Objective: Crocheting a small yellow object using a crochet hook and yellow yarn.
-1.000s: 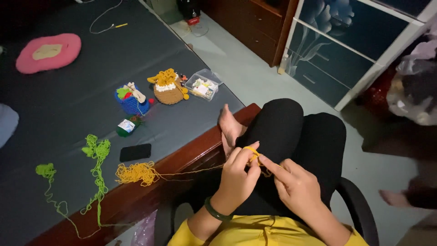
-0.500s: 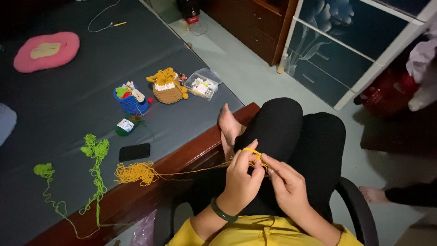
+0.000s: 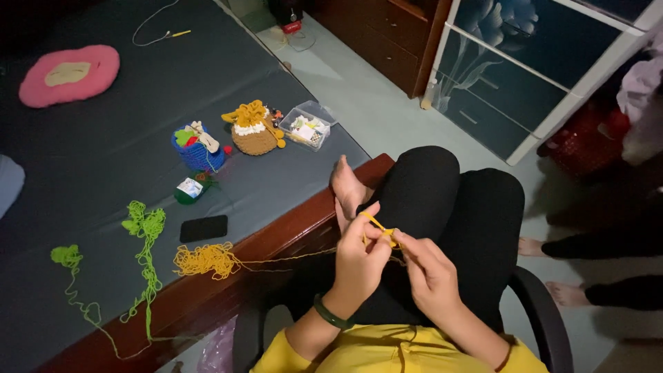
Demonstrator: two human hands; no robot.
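Note:
My left hand point(image 3: 359, 259) and my right hand point(image 3: 428, 273) meet above my lap, both pinching a small piece of yellow crochet work point(image 3: 378, 228). A strand of yellow yarn runs from it leftward to a loose yellow yarn pile point(image 3: 204, 259) on the bed's edge. The left wrist wears a dark green bangle point(image 3: 330, 314). My knees in black trousers are drawn up, and one bare foot point(image 3: 347, 185) rests on the wooden bed frame point(image 3: 290, 224).
On the grey bed sheet lie green yarn point(image 3: 141, 235), a black phone point(image 3: 204, 228), a blue crocheted basket point(image 3: 197, 148), a brown and yellow crocheted pouch point(image 3: 254, 131), a clear plastic box point(image 3: 307, 128) and a pink cushion point(image 3: 69, 74). Another person's bare feet point(image 3: 552, 276) stand at the right.
The view has shifted slightly. My hands stay together on the yellow piece, with only small finger movements. The other person's feet at the right have moved.

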